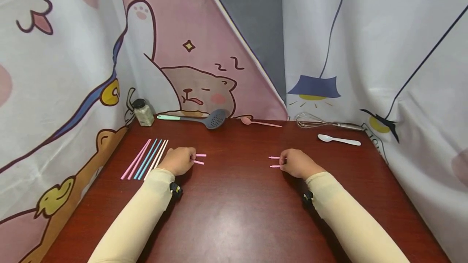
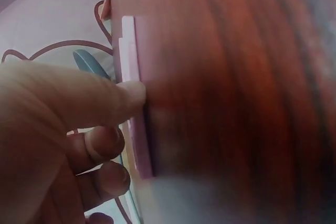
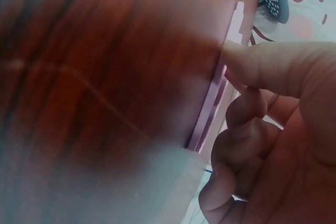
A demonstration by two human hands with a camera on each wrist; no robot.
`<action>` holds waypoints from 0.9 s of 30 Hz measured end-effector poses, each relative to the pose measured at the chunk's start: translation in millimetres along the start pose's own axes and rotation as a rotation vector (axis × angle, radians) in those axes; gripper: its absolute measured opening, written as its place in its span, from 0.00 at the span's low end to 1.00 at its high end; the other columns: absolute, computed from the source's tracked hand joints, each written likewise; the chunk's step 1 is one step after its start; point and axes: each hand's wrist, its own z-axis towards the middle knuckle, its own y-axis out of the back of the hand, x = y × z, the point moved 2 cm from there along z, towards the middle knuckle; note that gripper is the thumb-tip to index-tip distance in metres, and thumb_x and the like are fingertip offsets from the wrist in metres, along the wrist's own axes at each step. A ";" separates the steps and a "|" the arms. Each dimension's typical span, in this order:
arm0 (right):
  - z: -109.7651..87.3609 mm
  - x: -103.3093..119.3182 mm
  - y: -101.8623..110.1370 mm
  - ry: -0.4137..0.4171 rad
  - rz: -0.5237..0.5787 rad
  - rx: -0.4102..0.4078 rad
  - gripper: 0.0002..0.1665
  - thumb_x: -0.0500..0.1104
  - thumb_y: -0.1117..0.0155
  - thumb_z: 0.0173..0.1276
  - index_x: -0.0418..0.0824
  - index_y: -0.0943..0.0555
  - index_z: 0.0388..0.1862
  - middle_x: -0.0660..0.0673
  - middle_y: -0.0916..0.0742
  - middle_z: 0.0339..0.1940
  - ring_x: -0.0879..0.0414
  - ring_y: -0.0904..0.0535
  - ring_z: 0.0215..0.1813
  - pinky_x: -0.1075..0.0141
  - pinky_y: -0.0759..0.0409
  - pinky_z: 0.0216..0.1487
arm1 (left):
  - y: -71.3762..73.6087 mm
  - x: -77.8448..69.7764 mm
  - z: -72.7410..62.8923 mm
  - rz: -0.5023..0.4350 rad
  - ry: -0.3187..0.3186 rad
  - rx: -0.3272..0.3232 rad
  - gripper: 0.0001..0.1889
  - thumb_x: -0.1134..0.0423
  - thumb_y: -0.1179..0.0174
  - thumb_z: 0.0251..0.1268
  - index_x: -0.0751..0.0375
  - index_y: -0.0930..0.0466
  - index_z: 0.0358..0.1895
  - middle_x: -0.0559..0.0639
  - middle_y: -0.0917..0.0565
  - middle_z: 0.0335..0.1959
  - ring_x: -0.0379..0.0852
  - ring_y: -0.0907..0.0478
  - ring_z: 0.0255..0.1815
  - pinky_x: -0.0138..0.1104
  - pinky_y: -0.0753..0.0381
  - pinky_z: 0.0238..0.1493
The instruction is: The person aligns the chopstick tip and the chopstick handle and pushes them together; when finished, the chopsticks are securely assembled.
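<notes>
Between thumb and fingers, my left hand (image 1: 178, 160) pinches two short pink sticks (image 1: 201, 155); their ends point right in the head view. The left wrist view shows these pink sticks (image 2: 140, 150) side by side, close to the table surface, with the thumb across them. My right hand (image 1: 297, 162) pinches another two short pink sticks (image 1: 275, 167), whose narrower tips point left. In the right wrist view the pink sticks (image 3: 210, 100) lie nearly parallel under the thumb. The fingers hide part of each pair. A wide gap separates the hands.
Long pink sticks (image 1: 136, 159), blue sticks (image 1: 148, 159) and white sticks (image 1: 158, 155) lie left of my left hand. Along the back are a shaker jar (image 1: 144, 113), slotted spatula (image 1: 215, 119), pink spoon (image 1: 246, 121), whisk (image 1: 310, 121) and white spoon (image 1: 338, 139). Printed curtains surround the table (image 1: 230, 214).
</notes>
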 end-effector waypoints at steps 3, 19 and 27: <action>-0.1 2.0 -0.5 0.009 -0.049 0.014 0.11 0.35 0.28 0.63 0.46 0.21 0.26 0.51 0.19 0.23 0.54 0.25 0.29 0.59 0.25 0.35 | 1.8 -1.2 1.5 0.047 -0.019 -0.002 0.08 0.66 0.33 0.64 0.50 0.20 0.29 0.46 0.18 0.31 0.51 0.19 0.35 0.52 0.24 0.43; -33.3 37.5 16.8 0.104 0.202 -0.167 0.05 0.35 0.37 0.77 0.42 0.24 0.40 0.49 0.22 0.26 0.56 0.28 0.28 0.62 0.28 0.31 | 29.9 -49.5 -23.3 -0.475 -0.227 -0.182 0.03 0.68 0.38 0.70 0.57 0.22 0.41 0.43 0.23 0.28 0.39 0.29 0.27 0.34 0.27 0.32; -63.4 87.2 29.5 0.298 0.416 -0.291 0.06 0.35 0.36 0.77 0.46 0.21 0.42 0.54 0.23 0.27 0.63 0.32 0.26 0.68 0.31 0.26 | 43.6 -91.9 -42.5 -0.839 -0.321 -0.241 0.03 0.70 0.36 0.71 0.58 0.19 0.41 0.45 0.23 0.29 0.39 0.30 0.28 0.31 0.29 0.29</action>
